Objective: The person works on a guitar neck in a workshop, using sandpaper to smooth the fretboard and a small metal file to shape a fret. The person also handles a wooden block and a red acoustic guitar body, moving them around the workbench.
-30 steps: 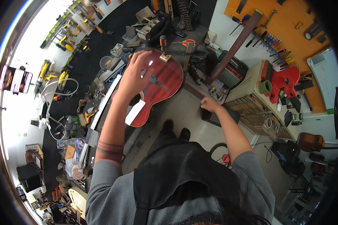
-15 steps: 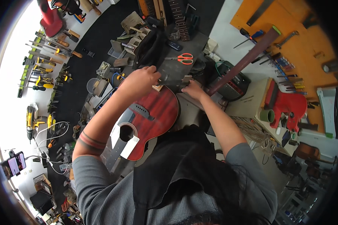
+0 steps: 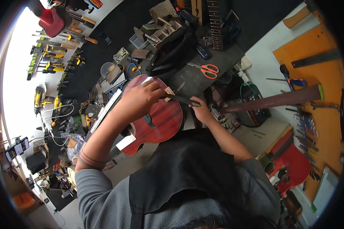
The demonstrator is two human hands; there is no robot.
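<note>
A red acoustic guitar body [image 3: 162, 120] lies on the cluttered bench, with a white sheet [image 3: 125, 142] beside its soundhole and a dark bridge [image 3: 149, 119]. A small pale wood block [image 3: 169, 92] rests near the tail edge, where a dark bar clamp [image 3: 181, 98] runs out past the guitar. My left hand [image 3: 143, 99] has curled fingers at the clamp's inner end, over the block; the handle there is hidden. My right hand [image 3: 200, 110] is closed on the clamp's outer end, just beyond the guitar's right edge.
Orange-handled scissors [image 3: 206, 70] and a black bag [image 3: 168, 49] lie behind the guitar. A long reddish wood length [image 3: 267, 99] leans across the right, above an amplifier [image 3: 252, 110]. A red guitar body [image 3: 294, 168] sits at lower right. Tools hang on both walls.
My right hand has risen from low beside the guitar onto the clamp. My left hand has moved from over the guitar's top to the clamp's inner end. The camera's view has shifted.
</note>
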